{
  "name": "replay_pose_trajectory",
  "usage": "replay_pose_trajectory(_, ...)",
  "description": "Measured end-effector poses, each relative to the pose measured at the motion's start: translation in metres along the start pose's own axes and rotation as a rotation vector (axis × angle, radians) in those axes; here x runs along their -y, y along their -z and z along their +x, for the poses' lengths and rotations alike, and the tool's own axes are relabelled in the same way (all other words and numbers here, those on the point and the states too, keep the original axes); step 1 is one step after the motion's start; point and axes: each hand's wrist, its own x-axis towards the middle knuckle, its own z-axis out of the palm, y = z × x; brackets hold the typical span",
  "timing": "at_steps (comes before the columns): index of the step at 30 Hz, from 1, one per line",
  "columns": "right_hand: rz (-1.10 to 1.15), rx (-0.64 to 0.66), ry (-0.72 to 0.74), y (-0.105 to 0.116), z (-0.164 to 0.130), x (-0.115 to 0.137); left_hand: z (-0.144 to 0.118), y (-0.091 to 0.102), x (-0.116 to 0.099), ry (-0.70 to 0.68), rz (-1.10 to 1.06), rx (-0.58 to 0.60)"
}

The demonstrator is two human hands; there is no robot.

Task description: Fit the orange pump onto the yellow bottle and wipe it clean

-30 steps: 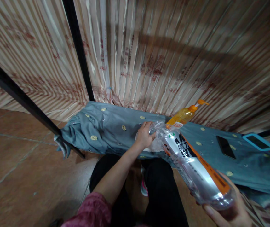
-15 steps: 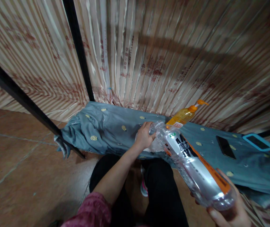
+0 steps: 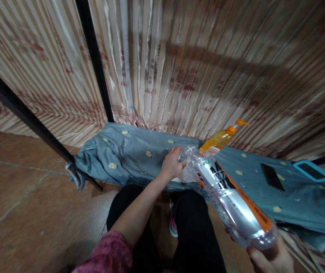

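Observation:
A large clear plastic bottle (image 3: 236, 201) with a silver, black and orange label lies slanted in front of me, its neck end to the upper left. My left hand (image 3: 173, 163) is closed at that neck end; its fingers hide whether a cap is there. Around the bottle's base, at the lower right, my right hand (image 3: 273, 256) is wrapped, partly out of view. Beneath the neck end and beside my left hand lies a whitish thing (image 3: 186, 176), too covered to name. Just behind the bottle stands an orange pump bottle (image 3: 216, 140) with yellow-orange liquid.
A bench under a grey-blue cloth (image 3: 134, 148) runs across before my knees. On its right part lie a dark phone (image 3: 272, 177) and a blue-framed device (image 3: 312, 171). Black poles (image 3: 94, 57) rise at the left, and a striped curtain (image 3: 179, 76) hangs behind.
The base of the large bottle and my right hand have shifted slightly left. My left hand stays at the neck end.

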Motion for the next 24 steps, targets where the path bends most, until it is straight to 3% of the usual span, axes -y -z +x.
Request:
replay_pose_trajectory(5,0.013,0.066,-0.018,0.002,0.003,-0.008,0.0,0.0,0.0,0.007,0.021,0.0)
replay_pose_trajectory(16,0.006,0.051,-0.016,-0.007,0.003,0.006,0.002,0.001,-0.002,-0.034,0.03,-0.021)
replay_pose_trajectory(24,0.088,0.102,-0.029,-0.008,0.008,-0.005,0.002,-0.002,0.0,-0.042,0.002,-0.071)
